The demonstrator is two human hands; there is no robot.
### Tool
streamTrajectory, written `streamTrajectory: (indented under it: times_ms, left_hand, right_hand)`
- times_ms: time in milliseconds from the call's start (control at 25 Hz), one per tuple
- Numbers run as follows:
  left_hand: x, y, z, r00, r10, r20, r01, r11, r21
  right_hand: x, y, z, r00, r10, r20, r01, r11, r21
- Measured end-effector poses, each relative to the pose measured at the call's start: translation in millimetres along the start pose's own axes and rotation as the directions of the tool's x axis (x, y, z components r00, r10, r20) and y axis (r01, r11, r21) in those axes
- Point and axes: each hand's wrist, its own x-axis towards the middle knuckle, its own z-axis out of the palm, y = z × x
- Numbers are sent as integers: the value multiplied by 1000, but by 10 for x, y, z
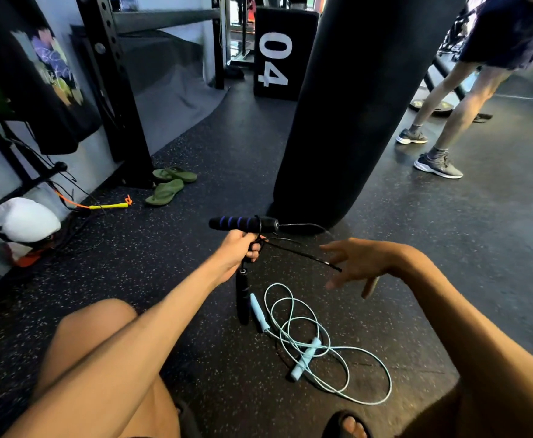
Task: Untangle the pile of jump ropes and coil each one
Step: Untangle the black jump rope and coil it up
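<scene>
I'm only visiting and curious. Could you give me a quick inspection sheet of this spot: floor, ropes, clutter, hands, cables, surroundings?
Surface: dark speckled floor.
Job's things: black rope gathered in the left hand, one handle above it, one hanging below; blue rope in loose loops on the floor; yellow rope by the wall.
Clutter: green sandals beside the rack.
Hands: left hand grips the black rope; right hand open, fingers spread, beside the black cord.
Cables: thin dark cords by the wall.
Surroundings: punching bag, box marked 04, another person standing at right.
</scene>
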Motion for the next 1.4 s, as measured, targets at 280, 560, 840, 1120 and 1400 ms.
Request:
streamTrajectory:
  times_ms: [280, 560, 840, 1120, 1400]
  left_hand:
    - [39, -90, 42, 993, 75, -91, -38, 934, 356]
    - [-195, -211, 363, 963, 162, 217, -270, 587, 763]
    - [-160, -257, 351, 971, 122, 207, -238, 607, 758]
    - [-112, -348, 0, 979, -92, 182, -120, 461, 879]
    - [65, -368, -673, 975, -142, -171, 222, 651, 726]
  right_hand:
    - [138, -93, 62, 828, -270, -492, 198, 961, -194]
    - [461, -308, 408, 736, -442, -513, 318, 894, -315]
    - [629, -172, 390, 774, -279, -569, 330, 944, -15]
    - [679, 336, -174, 558, 374, -741, 699, 270, 663]
    - [528, 1142, -65, 190, 408, -893, 130, 891, 434]
